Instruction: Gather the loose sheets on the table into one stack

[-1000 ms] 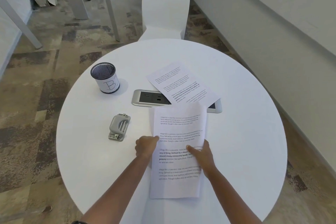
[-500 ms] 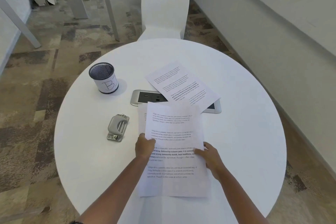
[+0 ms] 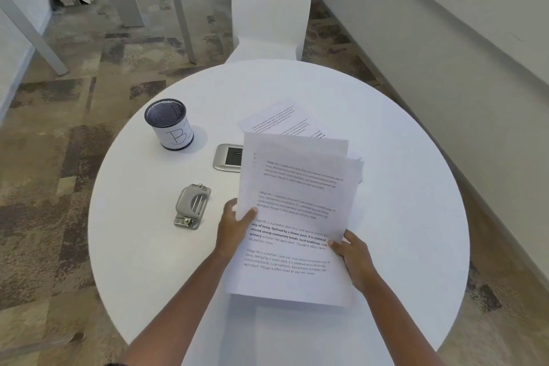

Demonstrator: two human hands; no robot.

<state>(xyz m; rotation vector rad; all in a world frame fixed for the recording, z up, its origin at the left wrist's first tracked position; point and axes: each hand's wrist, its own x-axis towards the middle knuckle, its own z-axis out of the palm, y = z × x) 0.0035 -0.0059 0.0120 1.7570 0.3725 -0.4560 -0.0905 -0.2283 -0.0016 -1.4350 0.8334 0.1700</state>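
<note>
- The left hand (image 3: pixel 234 226) grips the left edge of the printed sheets (image 3: pixel 297 217), thumb curled over the top page and fingers hidden beneath it.
- The right hand (image 3: pixel 353 255) pinches the same sheets at their right edge, at about 4 o'clock from the left hand, thumb on the printed face.
- The two hands sit apart, one on each side of the sheets, both closed on paper.
- The sheets are lifted off the round white table (image 3: pixel 416 202) near its centre, slightly fanned so that a second page shows behind the top one at 12 o'clock.
- A further loose page (image 3: pixel 276 120) lies flat on the table beyond the held sheets, partly covered by them.
- A grey hole punch (image 3: pixel 191 206) rests at 9 o'clock from the left hand, near but not touching it.
- A mesh pen cup (image 3: pixel 170 123) marked with a letter B stands at 10 o'clock, well apart from both hands.
- A recessed power panel (image 3: pixel 227 157) shows at 11 o'clock, its right part hidden by the sheets.
- Bare tabletop stretches from the right hand toward 3 o'clock as far as the rim.
- A white chair (image 3: pixel 270 6) stands at the table's far edge, 12 o'clock.
</note>
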